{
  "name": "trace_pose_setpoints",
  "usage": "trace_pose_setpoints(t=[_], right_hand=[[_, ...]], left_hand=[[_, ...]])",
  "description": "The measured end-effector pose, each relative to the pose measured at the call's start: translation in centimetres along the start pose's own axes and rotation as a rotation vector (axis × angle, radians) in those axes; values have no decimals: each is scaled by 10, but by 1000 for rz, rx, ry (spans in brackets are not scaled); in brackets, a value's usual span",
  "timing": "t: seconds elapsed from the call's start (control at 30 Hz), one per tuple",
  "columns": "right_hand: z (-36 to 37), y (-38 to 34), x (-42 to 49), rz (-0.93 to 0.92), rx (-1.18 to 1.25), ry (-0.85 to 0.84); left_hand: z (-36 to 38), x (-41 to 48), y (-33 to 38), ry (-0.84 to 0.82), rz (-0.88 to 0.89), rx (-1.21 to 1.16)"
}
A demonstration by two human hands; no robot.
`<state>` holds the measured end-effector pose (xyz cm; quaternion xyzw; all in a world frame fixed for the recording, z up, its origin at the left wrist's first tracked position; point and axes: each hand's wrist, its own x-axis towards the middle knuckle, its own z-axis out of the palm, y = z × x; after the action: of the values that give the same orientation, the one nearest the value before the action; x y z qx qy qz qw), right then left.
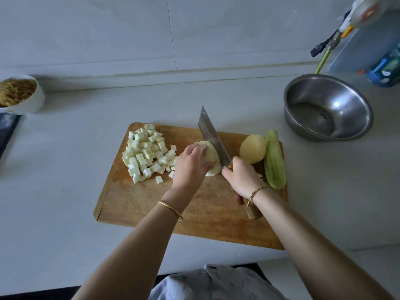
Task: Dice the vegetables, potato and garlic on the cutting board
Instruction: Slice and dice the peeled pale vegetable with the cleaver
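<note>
- One rectangular wooden cutting board (pixel 151 204) carries one pile of pale diced cubes (pixel 147 152), two peeled yellow potatoes and one peeled green cucumber (pixel 274 162).
- Left hand (pixel 190 167) pins the near potato (pixel 213 161); the other potato (pixel 252 149) lies just beside the cucumber.
- Right hand (pixel 242 178) grips one steel cleaver (pixel 213 137).
- Pale grey countertop (pixel 65 213): one steel bowl (pixel 328 107), one white bowl (pixel 23 94).

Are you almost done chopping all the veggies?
Not yet. Done: a pile of pale cubes sits on the cutting board. In hand: the left hand steadies a peeled potato while the right hand slices it with the cleaver. Left: a whole potato and a peeled green vegetable. No garlic is visible.
</note>
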<state>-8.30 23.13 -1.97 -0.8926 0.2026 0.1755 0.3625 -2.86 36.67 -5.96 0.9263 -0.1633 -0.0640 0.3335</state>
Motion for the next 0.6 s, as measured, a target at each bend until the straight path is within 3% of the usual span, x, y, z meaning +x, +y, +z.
trace_pose_setpoints(t=[0.13, 0.27, 0.6], right_hand=[[4, 1, -4, -30, -2, 68], [0, 0, -5, -77, 126, 14], [-32, -8, -5, 29, 341, -84]], left_hand=[[-2, 1, -1, -18, -5, -7], [-4, 2, 0, -39, -14, -9], [-4, 2, 0, -55, -23, 0]])
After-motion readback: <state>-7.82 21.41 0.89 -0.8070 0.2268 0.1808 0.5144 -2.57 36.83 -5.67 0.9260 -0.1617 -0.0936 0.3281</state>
